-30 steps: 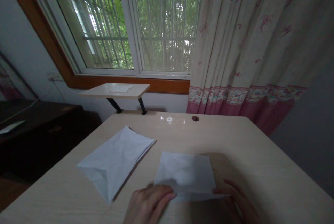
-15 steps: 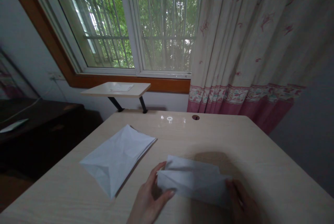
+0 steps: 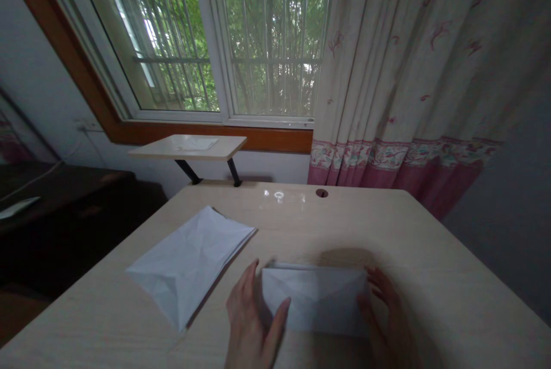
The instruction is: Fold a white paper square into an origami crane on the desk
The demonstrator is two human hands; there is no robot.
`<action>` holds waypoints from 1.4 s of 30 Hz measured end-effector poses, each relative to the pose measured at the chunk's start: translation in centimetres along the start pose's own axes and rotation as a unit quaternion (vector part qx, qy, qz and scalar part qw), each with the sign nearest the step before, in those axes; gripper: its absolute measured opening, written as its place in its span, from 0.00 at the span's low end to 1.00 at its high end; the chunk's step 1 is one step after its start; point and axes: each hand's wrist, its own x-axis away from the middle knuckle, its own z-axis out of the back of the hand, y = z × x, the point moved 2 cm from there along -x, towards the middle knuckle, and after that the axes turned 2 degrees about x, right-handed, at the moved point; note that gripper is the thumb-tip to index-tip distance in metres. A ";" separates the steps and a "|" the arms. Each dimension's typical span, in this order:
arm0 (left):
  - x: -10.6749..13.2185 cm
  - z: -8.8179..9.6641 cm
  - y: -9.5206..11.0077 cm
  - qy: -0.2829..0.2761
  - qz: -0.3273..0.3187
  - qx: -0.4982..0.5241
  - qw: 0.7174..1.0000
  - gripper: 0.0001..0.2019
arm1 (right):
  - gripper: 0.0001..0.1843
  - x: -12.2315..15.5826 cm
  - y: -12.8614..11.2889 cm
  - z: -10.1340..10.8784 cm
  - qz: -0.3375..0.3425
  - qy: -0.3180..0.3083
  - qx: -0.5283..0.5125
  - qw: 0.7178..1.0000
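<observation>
A white sheet of paper point(image 3: 316, 299), folded in half into a flat rectangle, lies on the light wooden desk point(image 3: 413, 243) in front of me. My left hand point(image 3: 252, 323) rests at its left edge, fingers stretched along the side and thumb on the paper. At the right edge is my right hand point(image 3: 385, 320), fingers extended and flat against the sheet. Both hands press the fold down; neither grips anything.
A stack of creased white sheets point(image 3: 189, 263) lies to the left on the desk. A small raised shelf point(image 3: 189, 148) stands at the desk's back edge, near a cable hole point(image 3: 321, 193). Window and curtain point(image 3: 413, 82) behind; a dark cabinet point(image 3: 55, 208) on the left.
The sheet lay open a second ago. Both hands lifted its near edge, carried it over to the far edge, and now hold the folded paper flat.
</observation>
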 end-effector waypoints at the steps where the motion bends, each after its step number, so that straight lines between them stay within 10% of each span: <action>1: 0.1 0.2 0.3 0.031 -0.020 -0.023 0.999 0.32 | 0.29 -0.1 -0.4 0.1 0.036 0.020 0.028 0.999; 4: 0.5 0.5 1.2 0.073 -0.097 -0.034 0.992 0.25 | 0.30 -0.1 -1.7 0.3 0.150 0.064 0.107 0.981; 9: 0.9 -0.4 1.4 -0.039 -0.237 -0.081 0.967 0.16 | 0.28 1.3 -3.1 -1.2 0.290 0.098 0.185 0.934; 23: 1.8 -3.0 -0.9 -0.188 -0.239 -0.241 0.922 0.22 | 0.23 2.4 -3.7 -4.6 0.339 -0.068 0.222 0.912; 42: 1.8 -3.1 -0.4 -0.217 -0.204 -0.239 0.924 0.30 | 0.32 3.2 -2.4 -5.6 0.330 -0.094 0.226 0.912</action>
